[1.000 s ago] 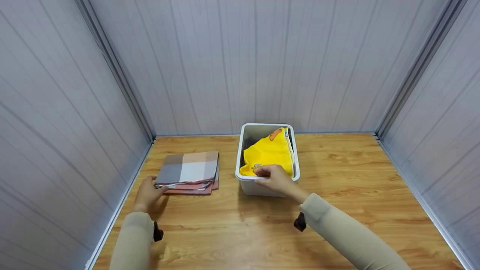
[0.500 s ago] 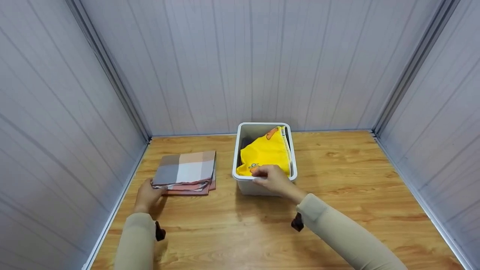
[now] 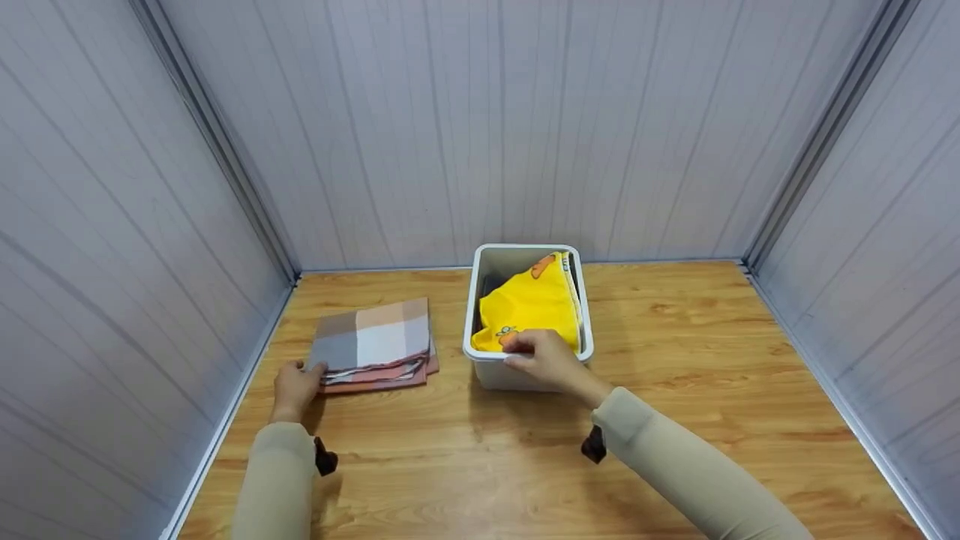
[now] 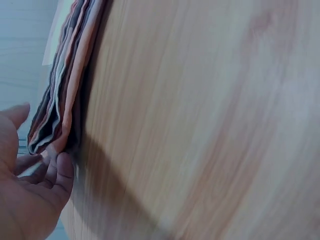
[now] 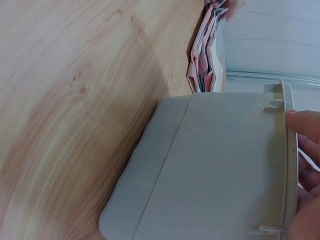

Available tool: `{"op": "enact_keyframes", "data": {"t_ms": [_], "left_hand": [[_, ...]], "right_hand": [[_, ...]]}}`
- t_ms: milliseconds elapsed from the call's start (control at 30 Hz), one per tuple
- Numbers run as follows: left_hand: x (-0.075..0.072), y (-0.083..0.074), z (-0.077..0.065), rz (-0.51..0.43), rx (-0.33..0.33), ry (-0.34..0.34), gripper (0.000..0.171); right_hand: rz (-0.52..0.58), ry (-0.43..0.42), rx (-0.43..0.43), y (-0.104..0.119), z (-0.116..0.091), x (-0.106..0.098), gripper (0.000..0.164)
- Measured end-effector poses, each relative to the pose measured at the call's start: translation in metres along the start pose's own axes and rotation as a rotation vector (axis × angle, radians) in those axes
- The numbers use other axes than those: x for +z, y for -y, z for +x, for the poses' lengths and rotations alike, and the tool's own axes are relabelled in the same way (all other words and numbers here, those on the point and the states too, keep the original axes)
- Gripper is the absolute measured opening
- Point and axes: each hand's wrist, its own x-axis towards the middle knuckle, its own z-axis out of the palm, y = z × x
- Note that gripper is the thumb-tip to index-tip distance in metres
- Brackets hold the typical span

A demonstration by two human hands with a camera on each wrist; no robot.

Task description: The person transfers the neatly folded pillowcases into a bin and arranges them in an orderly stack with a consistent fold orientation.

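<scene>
A folded checked cloth (image 3: 390,337) in grey, white, peach and pink lies on the left of the wooden table. My left hand (image 3: 295,386) touches its near left corner. In the left wrist view, the fingertips (image 4: 64,162) meet the folded layers while the thumb stands apart from them. A white bin (image 3: 517,379) stands at the centre, holding a yellow cloth (image 3: 532,304) with orange printed figures. My right hand (image 3: 551,360) grips the bin's near rim. In the right wrist view, the thumb (image 5: 305,122) rests outside the rim, with the other fingers curled over inside.
Something dark (image 3: 491,283) shows beside the yellow cloth in the bin. Pale panel walls (image 3: 420,135) rise behind the table (image 3: 675,375) and along both sides. Each wrist carries a small black camera mount (image 3: 324,456).
My left hand has moved slightly, pushing the checked cloth a little to the right and turning it slightly. The right hand stays on the bin's rim. The head view has shifted a little.
</scene>
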Motion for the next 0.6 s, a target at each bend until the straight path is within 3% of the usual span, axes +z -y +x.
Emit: {"op": "enact_keyframes", "data": {"t_ms": [333, 600], "left_hand": [[0.006, -0.007, -0.002, -0.011, -0.007, -0.049, 0.062], [0.013, -0.011, -0.007, -0.009, 0.018, -0.002, 0.062]], "right_hand": [[0.016, 0.015, 0.026, 0.001, 0.001, 0.000, 0.014], [0.018, 0.014, 0.040, 0.001, 0.001, 0.000, 0.013]]}}
